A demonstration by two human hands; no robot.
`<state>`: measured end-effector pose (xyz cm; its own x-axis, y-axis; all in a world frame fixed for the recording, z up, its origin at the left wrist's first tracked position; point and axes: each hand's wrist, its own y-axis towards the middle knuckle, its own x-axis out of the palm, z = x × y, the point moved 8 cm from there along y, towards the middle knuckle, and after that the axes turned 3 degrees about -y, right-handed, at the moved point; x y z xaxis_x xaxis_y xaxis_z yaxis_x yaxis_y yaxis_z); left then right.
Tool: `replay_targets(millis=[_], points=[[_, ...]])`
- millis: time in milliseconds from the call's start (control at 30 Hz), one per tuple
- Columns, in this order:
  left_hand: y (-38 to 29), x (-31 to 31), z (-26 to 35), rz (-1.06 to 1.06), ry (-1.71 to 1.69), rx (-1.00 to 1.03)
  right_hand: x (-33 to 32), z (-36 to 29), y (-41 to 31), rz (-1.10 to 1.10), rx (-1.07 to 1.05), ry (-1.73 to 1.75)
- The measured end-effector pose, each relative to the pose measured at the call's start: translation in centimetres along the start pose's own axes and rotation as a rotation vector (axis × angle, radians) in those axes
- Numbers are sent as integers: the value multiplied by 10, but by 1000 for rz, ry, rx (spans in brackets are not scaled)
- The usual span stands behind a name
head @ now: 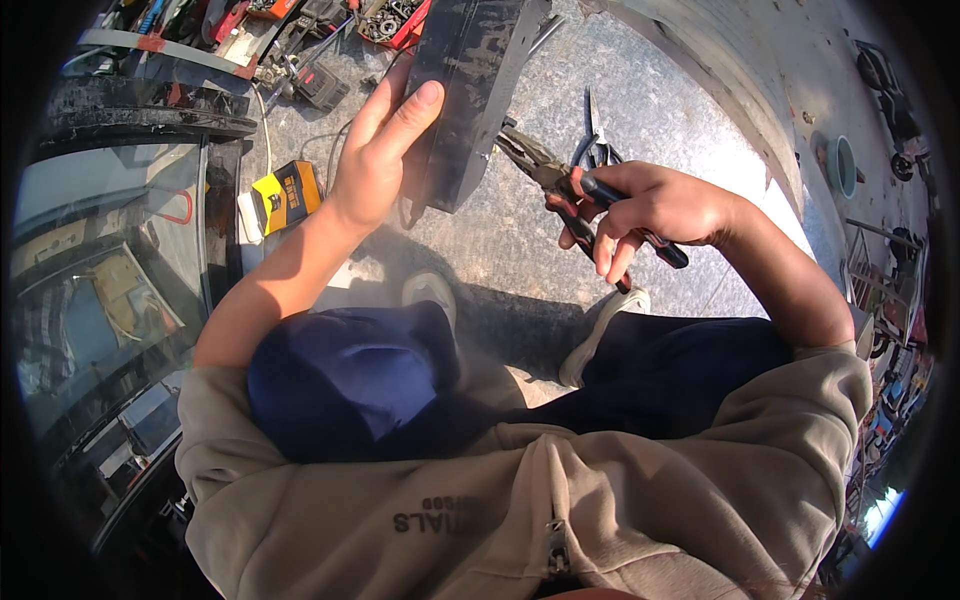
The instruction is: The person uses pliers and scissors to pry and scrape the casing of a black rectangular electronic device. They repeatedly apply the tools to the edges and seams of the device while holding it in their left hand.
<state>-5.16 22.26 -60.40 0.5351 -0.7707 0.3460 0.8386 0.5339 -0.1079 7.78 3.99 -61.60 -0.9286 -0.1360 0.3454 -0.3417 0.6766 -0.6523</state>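
My left hand (pixel 382 150) grips the left edge of a long black case (pixel 465 97) with a scuffed, dusty surface, thumb lying on its face. In my right hand (pixel 649 202) is a pair of combination pliers (pixel 551 172) with red and black handles. Their jaws are parted, and the tips sit close to the case's right edge; whether they touch it I cannot tell. A small light-coloured bit shows on that edge near the jaws. Behind the pliers, a second hand tool (pixel 595 127) with pointed metal blades and dark handles lies on the floor.
A yellow and black carton (pixel 281 196) stands on the floor at left, beside a glass-fronted cabinet (pixel 112 225). Farther up are a cordless tool battery (pixel 319 84), cables and a red box of metal parts (pixel 390 22). A concrete ledge (pixel 720 67) curves along the right; a green bucket (pixel 841 166) stands beyond.
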Motion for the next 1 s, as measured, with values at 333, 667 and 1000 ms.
replay_targets(millis=[333,667,1000], points=[[-3,-1,-11,-45,-50,-108,4,15,-2,-112,113,-118],[-5,2,-8,-86,-49,-84,11,16,4,-194,49,-45],[-7,7,-7,-143,-43,-75,5,11,2,-142,29,-87]])
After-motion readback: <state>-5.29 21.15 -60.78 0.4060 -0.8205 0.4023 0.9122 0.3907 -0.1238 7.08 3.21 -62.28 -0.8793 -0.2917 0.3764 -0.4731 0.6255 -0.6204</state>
